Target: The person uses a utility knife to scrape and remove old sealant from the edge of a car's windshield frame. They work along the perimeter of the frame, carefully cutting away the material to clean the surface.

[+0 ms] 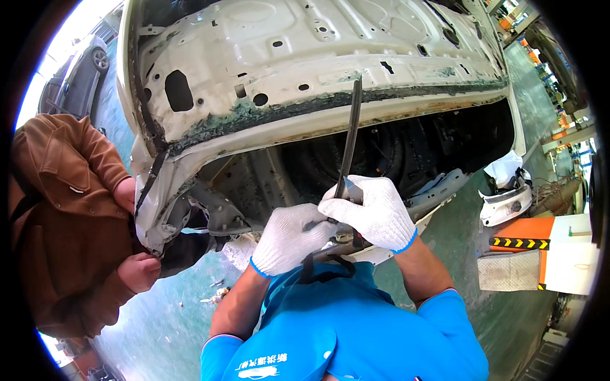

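In front of my chest, my right hand (pixel 375 211), in a white knit glove with a blue cuff, is closed round the lower part of a long dark strip (pixel 351 130). The strip stands nearly upright, its tip reaching up over the car's bare body panel. A greyish flat piece shows beside the thumb; I cannot tell whether it belongs to the strip. My left hand (pixel 295 235), gloved alike, is closed with its fingertips against the right hand, at the strip's lower end. What lies between its fingers is hidden.
The stripped white car body (pixel 267 133) has an open dark cavity below a scraped edge. At left, a person in a brown jacket (pixel 70 216) holds its torn corner. Small parts (pixel 216 295) lie on the green floor. An orange and white stand (pixel 546 251) is at right.
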Tool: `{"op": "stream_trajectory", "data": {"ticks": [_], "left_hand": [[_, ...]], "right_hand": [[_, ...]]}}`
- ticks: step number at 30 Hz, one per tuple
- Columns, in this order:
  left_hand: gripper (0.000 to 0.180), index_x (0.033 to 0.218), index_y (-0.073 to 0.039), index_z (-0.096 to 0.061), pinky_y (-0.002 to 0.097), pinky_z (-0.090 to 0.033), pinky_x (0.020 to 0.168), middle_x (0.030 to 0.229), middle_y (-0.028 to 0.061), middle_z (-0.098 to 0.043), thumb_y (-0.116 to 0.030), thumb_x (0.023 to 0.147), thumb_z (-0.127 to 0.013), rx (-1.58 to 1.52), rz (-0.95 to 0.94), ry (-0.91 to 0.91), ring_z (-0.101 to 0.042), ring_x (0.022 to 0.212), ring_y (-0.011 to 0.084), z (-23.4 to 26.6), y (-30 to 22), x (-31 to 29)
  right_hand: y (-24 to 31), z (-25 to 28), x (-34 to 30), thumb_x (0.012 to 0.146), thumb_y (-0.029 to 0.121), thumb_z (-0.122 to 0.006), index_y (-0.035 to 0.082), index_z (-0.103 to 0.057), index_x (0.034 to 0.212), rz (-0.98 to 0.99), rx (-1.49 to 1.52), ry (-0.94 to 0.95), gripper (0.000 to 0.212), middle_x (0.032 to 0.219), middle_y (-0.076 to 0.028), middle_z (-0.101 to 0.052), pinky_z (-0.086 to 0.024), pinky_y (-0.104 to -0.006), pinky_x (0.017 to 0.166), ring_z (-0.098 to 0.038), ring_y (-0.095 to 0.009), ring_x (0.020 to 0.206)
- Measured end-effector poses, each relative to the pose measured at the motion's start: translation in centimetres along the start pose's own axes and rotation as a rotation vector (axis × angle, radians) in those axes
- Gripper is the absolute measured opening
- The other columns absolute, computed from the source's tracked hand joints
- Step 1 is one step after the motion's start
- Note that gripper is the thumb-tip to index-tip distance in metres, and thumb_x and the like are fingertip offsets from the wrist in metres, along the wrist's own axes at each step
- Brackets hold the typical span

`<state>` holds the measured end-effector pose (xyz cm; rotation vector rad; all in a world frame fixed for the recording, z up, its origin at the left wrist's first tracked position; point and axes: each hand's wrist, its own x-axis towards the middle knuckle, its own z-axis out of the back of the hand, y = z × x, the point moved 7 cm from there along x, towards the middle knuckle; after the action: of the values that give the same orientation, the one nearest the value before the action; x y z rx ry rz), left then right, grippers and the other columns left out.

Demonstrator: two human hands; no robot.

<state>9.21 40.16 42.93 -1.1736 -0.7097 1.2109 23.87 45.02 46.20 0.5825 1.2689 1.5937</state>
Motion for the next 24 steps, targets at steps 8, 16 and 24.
{"op": "stream_trajectory", "data": {"ticks": [8, 16, 24], "left_hand": [[0.025, 0.104, 0.002, -0.075, 0.0371, -0.058, 0.079, 0.095, 0.0192, -0.075, -0.012, 0.087, -0.064, 0.051, 0.043, -0.146, -0.075, 0.085, 0.0278, -0.2, 1.0, 0.5], [0.025, 0.108, 0.006, -0.076, 0.0281, -0.057, 0.079, 0.098, 0.0109, -0.076, -0.002, 0.086, -0.066, -0.469, 0.138, -0.283, -0.071, 0.087, 0.0151, 0.4, 4.1, -0.5], [0.033, 0.115, -0.001, -0.077, 0.0331, -0.057, 0.084, 0.108, 0.0128, -0.077, -0.024, 0.092, -0.07, -0.004, 0.466, -0.024, -0.073, 0.093, 0.0188, 3.6, 16.4, -9.3]], "right_hand": [[0.2, -0.1, 0.3, 0.092, 0.013, -0.078, -0.002, -0.078, 0.099, 0.005, 0.055, -0.039, 0.017, 0.085, -0.01, -0.078, -0.055, -0.0283, 0.07, -0.07, -0.012, 0.077], [0.3, 1.6, 0.3, 0.094, 0.01, -0.075, -0.002, -0.076, 0.099, -0.054, 0.25, -0.141, 0.013, 0.075, -0.005, -0.069, -0.048, -0.0268, 0.064, -0.062, -0.011, 0.069], [0.3, 4.0, -0.2, 0.095, 0.011, -0.078, -0.001, -0.077, 0.101, 0.003, 0.395, -0.234, 0.014, 0.076, -0.005, -0.07, -0.05, -0.0267, 0.063, -0.062, -0.01, 0.067]]}}
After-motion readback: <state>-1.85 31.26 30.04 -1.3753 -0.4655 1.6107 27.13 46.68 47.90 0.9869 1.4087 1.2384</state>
